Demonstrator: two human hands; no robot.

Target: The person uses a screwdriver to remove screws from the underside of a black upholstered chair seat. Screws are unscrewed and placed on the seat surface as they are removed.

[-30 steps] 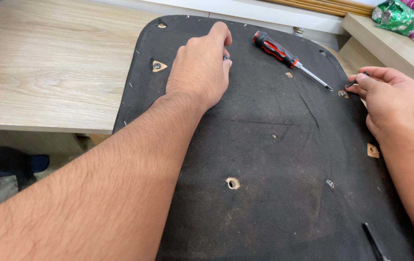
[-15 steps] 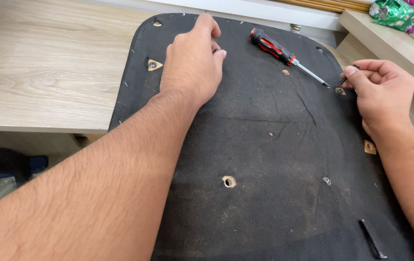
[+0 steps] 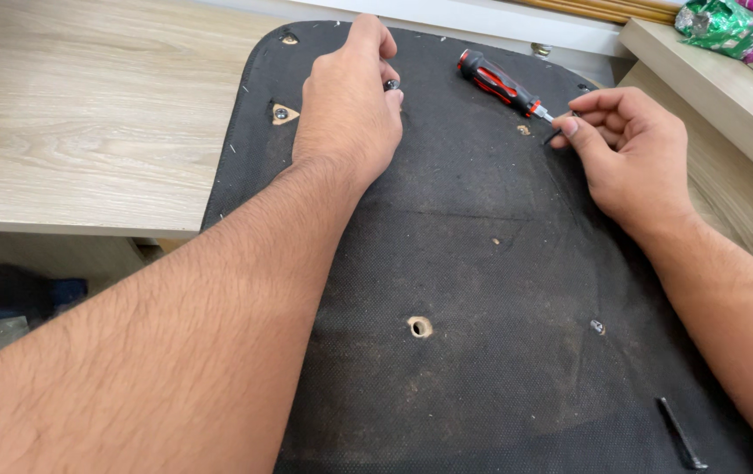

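On black panel (image 3: 482, 263), left hand (image 3: 347, 105) half-hiding bolt (image 3: 390, 85), screwdriver (image 3: 497, 82) tip behind right hand (image 3: 631, 158)

Crinkly foil packages (image 3: 739, 33), green and pink, lie on the wooden shelf (image 3: 701, 75) at top right.

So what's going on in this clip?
A person leans over a black fabric-covered panel lying on a wooden table. The left hand pinches a small dark screw near the panel's top edge. The right hand holds a thin dark screw beside the tip of a red-and-black screwdriver that lies on the panel.
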